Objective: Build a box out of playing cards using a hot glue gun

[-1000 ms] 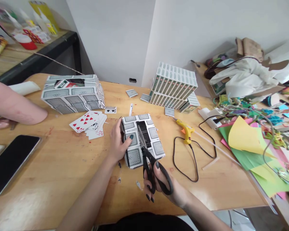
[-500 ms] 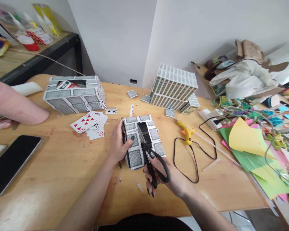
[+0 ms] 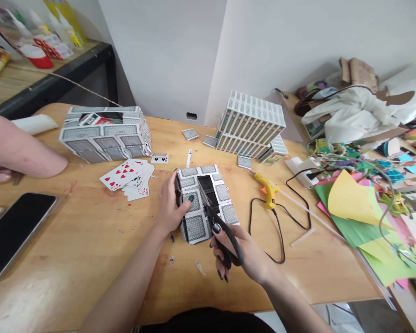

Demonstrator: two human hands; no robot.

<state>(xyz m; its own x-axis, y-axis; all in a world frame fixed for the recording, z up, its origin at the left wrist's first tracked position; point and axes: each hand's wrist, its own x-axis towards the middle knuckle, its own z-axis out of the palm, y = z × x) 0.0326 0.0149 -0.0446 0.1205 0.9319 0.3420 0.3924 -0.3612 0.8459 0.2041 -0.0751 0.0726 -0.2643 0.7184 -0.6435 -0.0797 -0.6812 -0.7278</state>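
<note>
In front of me on the table lies a box covered with playing cards (image 3: 196, 227), their patterned backs facing out. A long dark opening runs along its top. My left hand (image 3: 172, 206) grips the box's left side, thumb on top and fingers over the far left edge. Black-handled scissors (image 3: 225, 226) are in my right hand (image 3: 241, 247), with fingers through the handle loops. Their blades lie at the left edge of the opening; whether the tips are inside it I cannot tell.
A larger card-covered box (image 3: 106, 138) stands back left, beside loose playing cards (image 3: 138, 180). Stacked card packs (image 3: 251, 118) stand at the back. A yellow glue gun (image 3: 268, 189) with its looped cable lies right, near coloured paper (image 3: 357, 208). A phone (image 3: 17, 236) lies left.
The scissor handles have closed together in my right hand, bringing the blades closer. My left hand and the box have stayed nearly in place.
</note>
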